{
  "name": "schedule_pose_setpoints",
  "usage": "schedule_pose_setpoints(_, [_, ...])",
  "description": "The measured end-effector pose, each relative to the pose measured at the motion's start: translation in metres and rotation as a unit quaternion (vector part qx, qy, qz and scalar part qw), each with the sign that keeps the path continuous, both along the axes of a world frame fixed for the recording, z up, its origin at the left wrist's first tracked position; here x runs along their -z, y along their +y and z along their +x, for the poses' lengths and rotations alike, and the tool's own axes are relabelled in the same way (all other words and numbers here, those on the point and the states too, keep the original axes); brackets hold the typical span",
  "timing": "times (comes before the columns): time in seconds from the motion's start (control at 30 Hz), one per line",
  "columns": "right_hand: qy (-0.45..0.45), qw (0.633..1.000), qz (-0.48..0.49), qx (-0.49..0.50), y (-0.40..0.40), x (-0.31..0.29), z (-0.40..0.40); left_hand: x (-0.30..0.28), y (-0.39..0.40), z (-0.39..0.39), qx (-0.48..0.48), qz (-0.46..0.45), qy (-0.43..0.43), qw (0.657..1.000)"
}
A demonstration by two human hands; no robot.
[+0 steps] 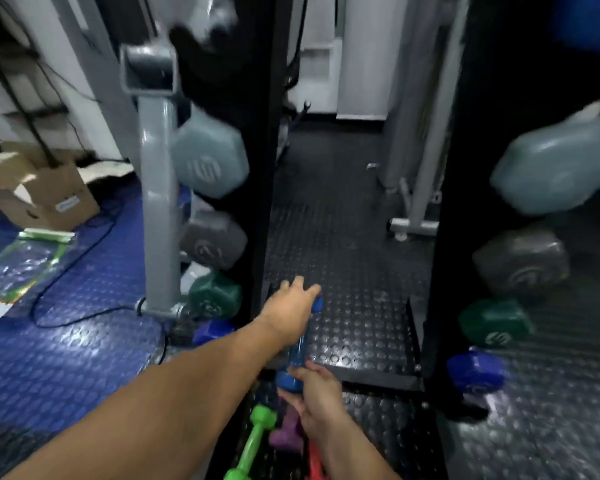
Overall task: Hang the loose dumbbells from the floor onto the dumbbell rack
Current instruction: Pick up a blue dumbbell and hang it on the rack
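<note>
- Studded rubber floor (354,323) lies under both hands.
- Blue dumbbell (298,355) runs lengthwise away from the person.
- Left hand (290,311) grips its far head.
- Right hand (314,398) clasps its near head.

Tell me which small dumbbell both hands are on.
The blue dumbbell: left hand on its far end, right hand on its near end. The green dumbbell and purple dumbbell lie untouched below.

floor (343,237): studded glossy rubber | rack post (158,209): painted smooth metal | box (45,199): matt cardboard
</note>
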State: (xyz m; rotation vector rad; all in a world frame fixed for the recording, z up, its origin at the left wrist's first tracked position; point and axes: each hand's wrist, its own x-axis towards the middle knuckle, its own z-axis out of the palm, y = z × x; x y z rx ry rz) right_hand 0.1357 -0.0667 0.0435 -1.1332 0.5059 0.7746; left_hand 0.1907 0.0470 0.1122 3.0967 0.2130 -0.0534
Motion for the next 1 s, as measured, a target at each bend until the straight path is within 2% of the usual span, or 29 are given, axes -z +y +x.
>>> schedule_pose_setpoints(0.23, [-0.098,0.995,-0.014,0.003,-0.047,-0.143,0.0,-0.158,-0.042,-0.022,0.059,0.019,-0.123,0.99])
schedule_pose_setpoints(0.53, [-0.238,0.971,0.003,-0.003,-0.067,-0.301,-0.036,-0.326,-0.052,-0.083,0.082,0.059,-0.256,0.961])
schedule_pose_setpoints(0.63, [-0.296,0.955,0.007,-0.019,-0.057,-0.339,-0.045,-0.367,-0.034,-0.105,0.071,0.055,-0.301,0.949])
schedule_pose_setpoints(0.8, [-0.38,0.922,0.031,-0.072,-0.015,-0.394,-0.054,-0.416,0.029,-0.13,0.008,-0.024,-0.373,0.928])
schedule_pose_setpoints(1.0, [-0.371,0.921,0.024,-0.118,0.055,-0.439,-0.05,-0.431,0.103,-0.128,-0.088,-0.102,-0.398,0.907])
